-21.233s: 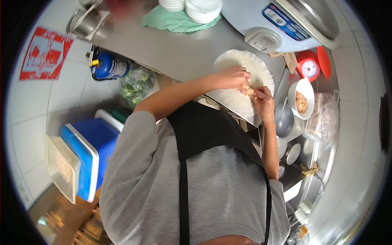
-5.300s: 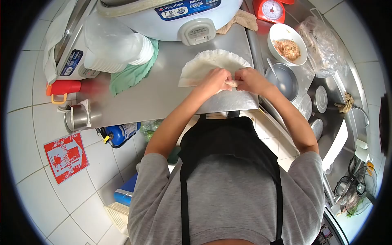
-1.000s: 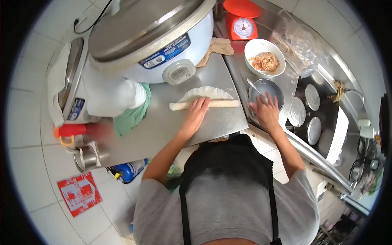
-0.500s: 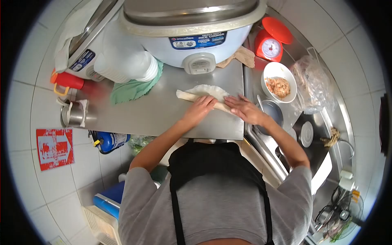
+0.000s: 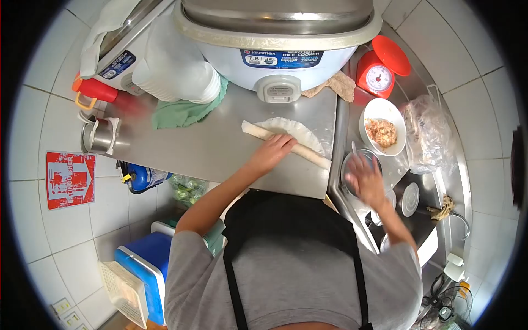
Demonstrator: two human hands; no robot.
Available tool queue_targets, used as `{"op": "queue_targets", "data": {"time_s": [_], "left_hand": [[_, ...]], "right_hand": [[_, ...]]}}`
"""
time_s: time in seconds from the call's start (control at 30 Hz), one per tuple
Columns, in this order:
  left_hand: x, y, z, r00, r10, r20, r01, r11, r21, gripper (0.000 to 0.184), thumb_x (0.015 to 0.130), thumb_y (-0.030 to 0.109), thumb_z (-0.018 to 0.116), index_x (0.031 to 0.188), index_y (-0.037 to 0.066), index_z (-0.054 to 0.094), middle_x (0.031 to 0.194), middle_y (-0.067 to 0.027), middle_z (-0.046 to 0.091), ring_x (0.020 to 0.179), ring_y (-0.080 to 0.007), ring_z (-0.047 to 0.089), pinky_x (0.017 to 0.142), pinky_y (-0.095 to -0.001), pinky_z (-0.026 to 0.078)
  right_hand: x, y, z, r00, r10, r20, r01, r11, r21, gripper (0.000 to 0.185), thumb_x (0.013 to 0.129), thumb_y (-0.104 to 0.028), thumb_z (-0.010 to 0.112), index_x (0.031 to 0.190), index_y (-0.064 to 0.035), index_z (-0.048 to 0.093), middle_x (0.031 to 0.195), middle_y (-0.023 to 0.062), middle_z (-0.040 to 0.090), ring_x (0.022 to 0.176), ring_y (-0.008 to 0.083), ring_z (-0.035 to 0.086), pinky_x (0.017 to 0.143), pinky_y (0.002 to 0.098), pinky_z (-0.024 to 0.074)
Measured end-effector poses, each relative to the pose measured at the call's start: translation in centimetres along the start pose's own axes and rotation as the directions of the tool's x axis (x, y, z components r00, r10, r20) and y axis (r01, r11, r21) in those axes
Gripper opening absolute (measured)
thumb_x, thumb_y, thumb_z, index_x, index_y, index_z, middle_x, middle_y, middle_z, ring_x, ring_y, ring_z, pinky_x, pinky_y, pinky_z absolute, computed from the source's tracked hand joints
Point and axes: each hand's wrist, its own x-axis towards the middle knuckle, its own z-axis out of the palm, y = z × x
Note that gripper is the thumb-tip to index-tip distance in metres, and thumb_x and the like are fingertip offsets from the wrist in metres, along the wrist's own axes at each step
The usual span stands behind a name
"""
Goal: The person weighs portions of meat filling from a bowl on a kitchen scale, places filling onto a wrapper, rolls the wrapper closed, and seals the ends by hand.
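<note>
A long pale spring roll (image 5: pixel 312 156) lies slantwise on the steel counter, with an unrolled half-round flap of thin wrapper (image 5: pixel 297 130) along its far side. My left hand (image 5: pixel 274 150) rests across the middle of the roll, its fingers curled over it. To the right, my right hand (image 5: pixel 364 179) is over a small grey bowl (image 5: pixel 375 159), smeared by motion, and its fingertips cannot be made out. A thin pale handle (image 5: pixel 353 147) sticks up at the bowl's rim. Just beyond stands a white bowl (image 5: pixel 400 127) with reddish minced filling (image 5: pixel 381 133).
A big rice cooker (image 5: pixel 231 60) stands at the back of the counter (image 5: pixel 214 148). Stacked plastic tubs (image 5: pixel 176 71) sit on a green cloth (image 5: pixel 192 115). At right are a red kitchen scale (image 5: pixel 378 77), a plastic bag (image 5: pixel 429 132) and a sink (image 5: pixel 397 212).
My right hand has left the roll and moved right to the grey bowl. My left hand stays on the roll. The whole view has shifted slightly.
</note>
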Motion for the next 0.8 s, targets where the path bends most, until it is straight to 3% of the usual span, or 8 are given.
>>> {"op": "queue_targets", "data": {"time_s": [0.13, 0.23, 0.33, 0.4, 0.47, 0.57, 0.67, 0.8], "left_hand": [[0.0, -0.1, 0.2, 0.999, 0.021, -0.028, -0.02, 0.999, 0.049, 0.032, 0.082, 0.01, 0.053, 0.113, 0.002, 0.052, 0.111, -0.0086, 0.051, 0.103, -0.0248, 0.049, 0.089, -0.0365, 0.04], [0.1, 0.1, -0.3, 1.0, 0.006, 0.013, -0.006, 1.0, -0.005, 0.033, 0.082, 0.01, 0.055, 0.114, 0.002, 0.053, 0.113, -0.0103, 0.052, 0.105, -0.0272, 0.049, 0.09, -0.0375, 0.04], [0.1, 0.0, -0.3, 1.0, 0.015, 0.0, -0.015, 1.0, -0.006, 0.035, 0.081, 0.01, 0.055, 0.115, 0.002, 0.053, 0.114, -0.0109, 0.052, 0.106, -0.0281, 0.049, 0.091, -0.0381, 0.04], [-0.2, 0.0, 0.0, 1.0, 0.029, -0.009, -0.029, 0.999, 0.015, 0.035, 0.08, 0.009, 0.054, 0.115, 0.002, 0.053, 0.114, -0.0105, 0.052, 0.106, -0.0278, 0.05, 0.091, -0.0379, 0.04], [-0.3, -0.2, 0.2, 0.999, 0.031, -0.012, -0.03, 0.998, 0.048, 0.036, 0.079, 0.009, 0.053, 0.114, 0.003, 0.053, 0.114, -0.01, 0.052, 0.107, -0.0276, 0.05, 0.092, -0.0377, 0.04], [-0.7, -0.2, 0.9, 0.997, 0.012, -0.072, -0.005, 0.996, 0.091, 0.036, 0.078, 0.009, 0.052, 0.113, 0.003, 0.053, 0.114, -0.0094, 0.052, 0.108, -0.0271, 0.05, 0.093, -0.0374, 0.04], [-0.5, 0.1, 0.6, 1.0, -0.009, -0.016, 0.011, 0.997, 0.074, 0.033, 0.078, 0.008, 0.052, 0.111, 0.003, 0.052, 0.112, -0.0093, 0.052, 0.108, -0.0266, 0.05, 0.095, -0.0369, 0.04], [-0.4, 0.2, 0.6, 0.998, 0.001, -0.066, 0.006, 0.994, 0.107, 0.033, 0.078, 0.008, 0.052, 0.111, 0.004, 0.052, 0.11, -0.0089, 0.052, 0.107, -0.0261, 0.051, 0.093, -0.0364, 0.041]], "right_hand": [[-5.1, -0.7, 1.5, 0.952, 0.14, 0.271, -0.173, 0.979, 0.104, 0.042, 0.09, -0.036, 0.048, 0.113, -0.0017, 0.059, 0.118, 0.0144, 0.058, 0.115, 0.03, 0.052, 0.102, 0.0475, 0.0322], [-2.8, -0.2, -1.3, 0.984, 0.127, 0.126, -0.139, 0.985, 0.099, 0.028, 0.085, -0.021, 0.06, 0.106, -0.0018, 0.062, 0.102, 0.0126, 0.065, 0.095, 0.027, 0.062, 0.088, 0.0403, 0.0456], [2.1, 0.3, -2.3, 0.966, 0.216, 0.145, -0.259, 0.745, 0.615, 0.019, 0.078, -0.006, 0.066, 0.096, -0.0011, 0.065, 0.092, 0.0117, 0.067, 0.079, 0.0224, 0.065, 0.072, 0.0325, 0.0507], [7.0, -0.1, 0.0, 0.993, 0.111, -0.044, -0.038, 0.644, 0.764, 0.014, 0.076, -0.001, 0.067, 0.09, -0.0001, 0.067, 0.085, 0.013, 0.067, 0.073, 0.0194, 0.064, 0.062, 0.0282, 0.0504], [11.7, -1.3, 1.5, 0.994, -0.111, 0.007, 0.059, 0.583, 0.811, 0.028, 0.082, -0.01, 0.062, 0.109, -0.0048, 0.063, 0.108, 0.0117, 0.064, 0.096, 0.0228, 0.062, 0.082, 0.0341, 0.0488], [17.1, -1.6, 2.9, 0.751, -0.646, -0.134, 0.66, 0.742, 0.117, 0.04, 0.092, -0.024, 0.049, 0.129, -0.0101, 0.05, 0.135, 0.0065, 0.047, 0.124, 0.023, 0.044, 0.104, 0.0422, 0.0328], [20.5, -1.3, 1.7, 0.73, -0.683, -0.018, 0.681, 0.724, 0.105, 0.047, 0.095, -0.033, 0.035, 0.137, -0.0127, 0.038, 0.147, 0.0008, 0.029, 0.137, 0.0206, 0.023, 0.111, 0.0464, 0.0157], [24.3, -3.7, 2.4, 0.646, -0.756, 0.109, 0.706, 0.645, 0.293, 0.046, 0.097, -0.035, 0.03, 0.137, -0.013, 0.04, 0.147, -0.0006, 0.029, 0.137, 0.0199, 0.023, 0.111, 0.0444, 0.0199]]}}
